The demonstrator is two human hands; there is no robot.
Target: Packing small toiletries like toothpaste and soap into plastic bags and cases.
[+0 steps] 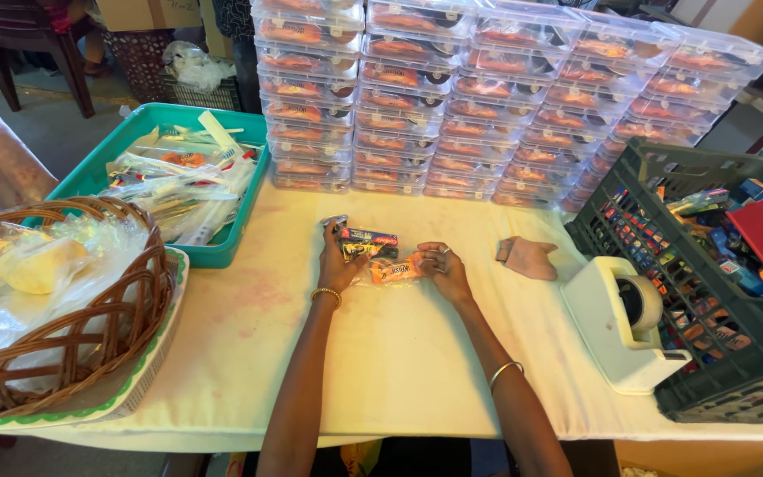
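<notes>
i see my left hand (pixel 339 258) pinching a dark wrapped bar (pixel 367 238) | right hand (pixel 444 269) pinching an orange packet (pixel 395 268) mid-table | done: many filled clear boxes (pixel 487 97) stacked behind | left: loose items in teal tray (pixel 222 252) and black crate (pixel 638 168)

Bare tablecloth (pixel 381 353) open near edge; teal tray (pixel 222 252) left, tape dispenser (pixel 620 322) right, stacked boxes (pixel 452 106) behind.

Head camera looks steeply down, close over the table (pixel 399 353).
</notes>
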